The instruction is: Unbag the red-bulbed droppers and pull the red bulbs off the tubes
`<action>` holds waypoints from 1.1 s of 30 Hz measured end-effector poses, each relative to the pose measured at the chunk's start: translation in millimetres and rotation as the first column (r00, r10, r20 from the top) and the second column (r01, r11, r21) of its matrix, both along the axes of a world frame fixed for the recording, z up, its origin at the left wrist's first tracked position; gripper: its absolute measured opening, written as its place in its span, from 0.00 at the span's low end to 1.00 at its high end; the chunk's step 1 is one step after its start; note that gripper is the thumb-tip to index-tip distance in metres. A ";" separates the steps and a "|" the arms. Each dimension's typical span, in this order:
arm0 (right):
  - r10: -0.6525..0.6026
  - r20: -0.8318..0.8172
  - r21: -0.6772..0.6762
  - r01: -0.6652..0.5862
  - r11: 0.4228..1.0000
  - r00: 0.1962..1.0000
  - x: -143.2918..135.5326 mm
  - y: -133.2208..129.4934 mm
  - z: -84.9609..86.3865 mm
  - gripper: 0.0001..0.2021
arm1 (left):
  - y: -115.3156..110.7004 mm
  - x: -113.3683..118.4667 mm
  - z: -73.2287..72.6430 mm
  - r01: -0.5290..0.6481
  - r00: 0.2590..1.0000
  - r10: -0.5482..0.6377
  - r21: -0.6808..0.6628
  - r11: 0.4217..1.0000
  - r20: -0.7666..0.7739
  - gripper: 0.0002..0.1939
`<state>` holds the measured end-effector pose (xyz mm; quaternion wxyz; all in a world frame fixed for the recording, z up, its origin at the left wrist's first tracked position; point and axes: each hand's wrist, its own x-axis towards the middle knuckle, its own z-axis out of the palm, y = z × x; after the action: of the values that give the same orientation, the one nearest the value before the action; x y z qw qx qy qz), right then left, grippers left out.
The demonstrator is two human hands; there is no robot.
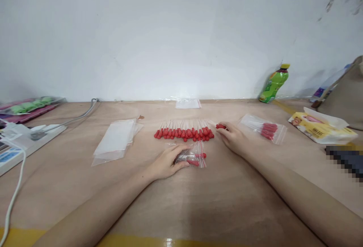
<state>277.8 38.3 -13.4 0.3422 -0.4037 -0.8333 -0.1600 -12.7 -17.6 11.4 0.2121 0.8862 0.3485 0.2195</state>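
My left hand grips a small clear zip bag lying on the table, with red-tipped sticks inside it. Just beyond the bag lies a row of several red-tipped sticks, pale shafts pointing toward the wall. At the row's right end my right hand pinches a red stick tip between thumb and fingers. Off to the right rests a filled zip bag with several red tips showing. On the left a stack of flat clear bags lies on the table.
Near the wall is another flat bag. A green bottle leans against the wall at right, beyond a yellow tissue pack and a dark pixelated object. A power strip with cables sits at left.
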 end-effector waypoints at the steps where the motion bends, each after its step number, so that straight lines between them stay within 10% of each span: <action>1: -0.008 0.048 0.009 0.008 1.000 0.999 -0.3 1.8 -3.7 0.11 | 0.0 0.0 -0.1 0.001 1.000 -0.001 0.001 1.000 0.001 0.22; 9: 0.023 0.134 -0.133 -0.005 0.991 0.991 3.3 -3.3 -8.0 0.22 | 0.3 -1.1 -1.0 0.019 1.000 -0.019 0.031 0.999 0.012 0.22; 26: -0.054 -0.412 -0.295 -0.077 0.952 0.910 -9.3 -23.7 3.8 0.15 | -0.2 -0.3 -0.7 0.008 1.000 -0.008 0.029 1.000 0.006 0.22; 33: 0.193 -0.296 -0.508 -0.325 0.797 0.936 -43.9 -51.3 15.3 0.08 | -0.4 0.4 -0.4 0.007 1.000 -0.008 0.019 1.000 0.004 0.22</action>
<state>233.9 -12.9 1.8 0.3241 -0.3818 -0.8461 0.1822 -12.2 -17.9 11.0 0.2055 0.8890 0.3426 0.2239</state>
